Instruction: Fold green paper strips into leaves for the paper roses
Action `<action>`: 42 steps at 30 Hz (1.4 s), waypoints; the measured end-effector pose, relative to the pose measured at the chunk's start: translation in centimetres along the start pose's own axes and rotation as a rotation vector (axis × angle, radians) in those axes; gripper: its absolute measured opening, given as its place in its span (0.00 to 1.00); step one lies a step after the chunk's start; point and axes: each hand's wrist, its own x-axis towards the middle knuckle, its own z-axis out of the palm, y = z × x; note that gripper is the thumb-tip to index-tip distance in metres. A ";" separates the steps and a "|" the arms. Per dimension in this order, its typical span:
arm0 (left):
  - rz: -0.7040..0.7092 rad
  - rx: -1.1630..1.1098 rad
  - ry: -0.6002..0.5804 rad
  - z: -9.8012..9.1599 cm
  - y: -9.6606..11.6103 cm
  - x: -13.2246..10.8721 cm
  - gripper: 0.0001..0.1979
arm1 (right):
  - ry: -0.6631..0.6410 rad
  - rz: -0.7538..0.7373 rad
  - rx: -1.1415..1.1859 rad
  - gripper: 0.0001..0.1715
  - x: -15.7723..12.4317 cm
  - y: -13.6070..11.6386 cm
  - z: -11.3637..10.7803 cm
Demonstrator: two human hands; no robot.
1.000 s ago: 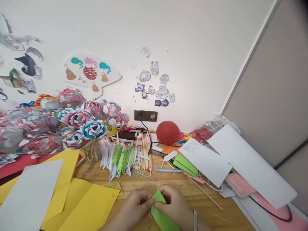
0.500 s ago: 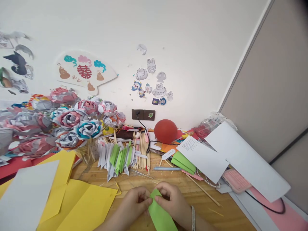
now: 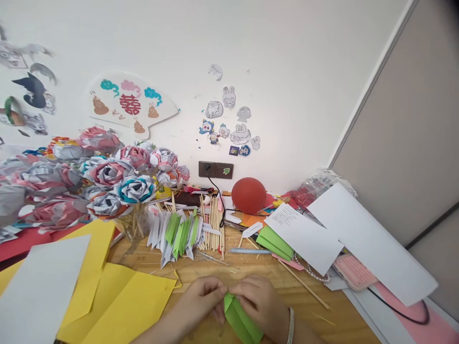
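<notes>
A strip of green paper hangs between my two hands above the wooden table, with a crease showing near its upper end. My left hand pinches the top left corner between thumb and fingers. On the other side, my right hand is closed on the top right edge, its fingertips meeting those of the left; a pale bracelet circles that wrist. Beyond them lies a row of folded white and green paper pieces. The lower end of the strip runs toward the bottom of the view.
Yellow paper and a white sheet lie left. Paper flowers stand behind in a clear container. Wooden sticks, a red balloon, green sheets, a blue pen and a pink phone-like object lie farther back and right.
The green strip has turned from lying flat to being creased near its top. My right hand's fingers have curled over its upper edge. The view has shifted slightly.
</notes>
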 end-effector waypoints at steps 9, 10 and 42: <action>0.043 0.117 0.044 0.1 -0.5 0.2 0.24 | 0.026 0.274 0.251 0.10 0.1 -0.7 0.0; 0.046 0.122 0.046 0.1 -0.5 0.2 0.23 | 0.032 0.349 0.293 0.09 0.2 -0.6 0.3; 0.127 0.515 0.162 0.6 0.5 -0.8 0.11 | -0.011 0.518 0.362 0.13 0.4 -0.4 0.9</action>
